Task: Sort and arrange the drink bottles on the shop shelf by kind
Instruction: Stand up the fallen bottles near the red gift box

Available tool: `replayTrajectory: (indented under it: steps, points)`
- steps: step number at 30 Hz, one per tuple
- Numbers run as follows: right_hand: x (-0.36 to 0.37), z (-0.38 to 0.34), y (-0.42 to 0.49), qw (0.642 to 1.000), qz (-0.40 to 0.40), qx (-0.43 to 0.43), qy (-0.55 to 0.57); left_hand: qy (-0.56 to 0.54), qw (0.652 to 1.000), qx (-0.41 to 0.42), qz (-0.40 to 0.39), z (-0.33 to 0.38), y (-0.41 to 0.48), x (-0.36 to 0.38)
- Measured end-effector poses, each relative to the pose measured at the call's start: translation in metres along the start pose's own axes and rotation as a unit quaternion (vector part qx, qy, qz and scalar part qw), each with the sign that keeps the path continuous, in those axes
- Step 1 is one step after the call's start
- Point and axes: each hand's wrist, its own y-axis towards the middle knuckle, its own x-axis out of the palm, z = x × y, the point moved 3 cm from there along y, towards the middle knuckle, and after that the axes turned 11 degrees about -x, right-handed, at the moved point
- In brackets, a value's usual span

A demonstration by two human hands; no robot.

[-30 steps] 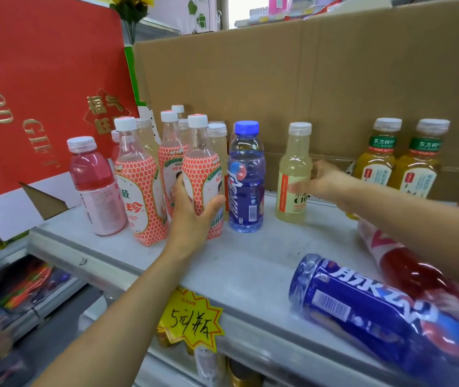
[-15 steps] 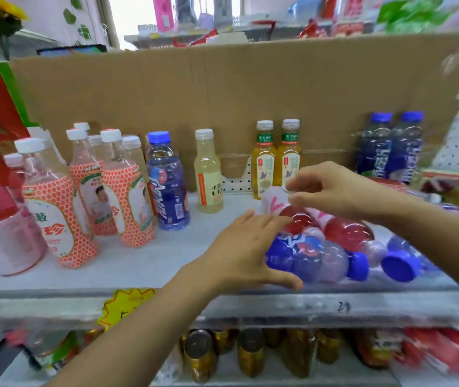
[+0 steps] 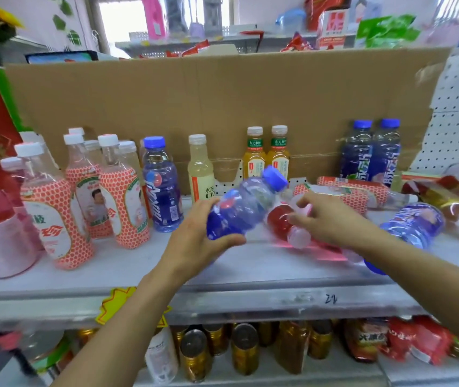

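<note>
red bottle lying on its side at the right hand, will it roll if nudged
Likely yes: the red bottle is round and lies sideways on the shelf, so it may well roll. It looks filled with liquid, so probably heavy for its size. Its smooth plastic could slip.

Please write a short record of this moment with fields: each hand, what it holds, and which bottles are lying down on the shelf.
left hand: grips the blue bottle, tilted
right hand: fingers curled on the red bottle, which lies on the shelf
also lying: second blue bottle, orange-patterned bottle
standing at back right: blue pair
</note>
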Motion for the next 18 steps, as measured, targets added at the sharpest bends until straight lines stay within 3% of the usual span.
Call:
replayTrajectory:
  steps: [4,8,14,18]
  points:
    - [0.036,-0.012,-0.001,0.992,-0.056,-0.026,-0.110,-0.147,0.982,-0.058,0.107,-0.021,0.008,-0.007]
    - [0.033,-0.016,0.004,0.990,-0.008,-0.066,-0.125,-0.194,0.960,-0.101,0.174,-0.038,0.019,-0.011]
    - [-0.022,-0.048,0.056,0.983,0.113,-0.143,0.009,-0.170,0.960,-0.136,0.179,-0.057,0.031,-0.012]
    - [-0.027,-0.066,0.105,0.976,0.100,-0.152,0.123,-0.190,0.954,-0.132,0.188,-0.057,0.031,-0.010]
